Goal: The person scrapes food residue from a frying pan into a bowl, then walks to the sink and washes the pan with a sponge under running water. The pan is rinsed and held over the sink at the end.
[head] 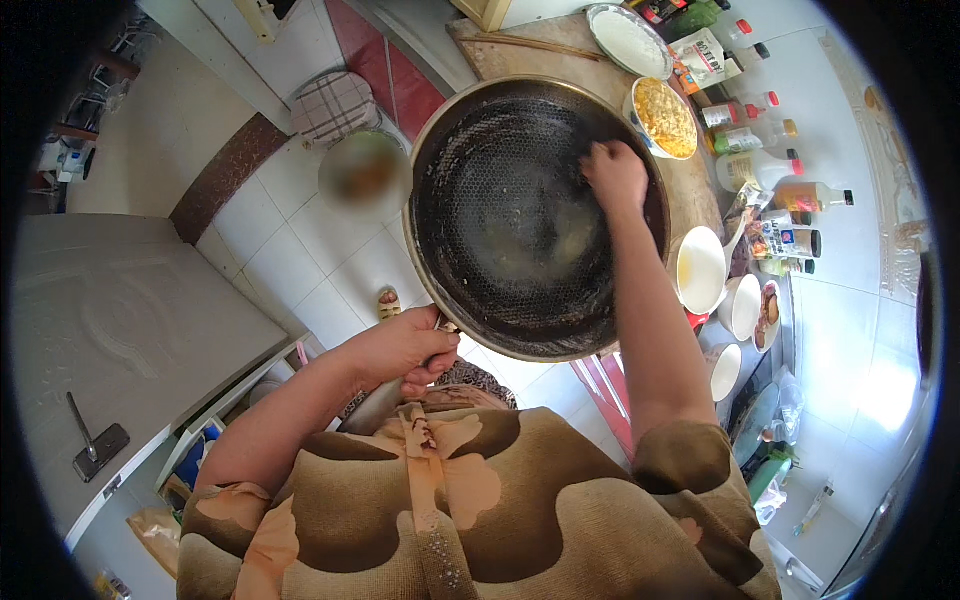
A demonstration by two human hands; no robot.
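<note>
A large dark wok [510, 202] with a honeycomb-patterned inside fills the middle of the view, between my body and the counter. My left hand [420, 351] is closed around its handle [379, 405] at the near left. Inside the wok, near its right wall, my right hand [619, 176] has its fingers curled. A dark blur lies beside those fingertips, and I cannot tell whether they hold something. Pale residue and small specks cling to the wok's surface. Just beyond the right hand, a bowl of yellow crumbly food [664, 118] stands on the counter.
A wooden board [517, 64] with chopsticks and a white plate [630, 41] lie at the back. Several bottles [750, 169] line the tiled wall. White bowls [742, 307] and a white ladle [701, 270] are at right. A covered stool [335, 109] stands on the floor.
</note>
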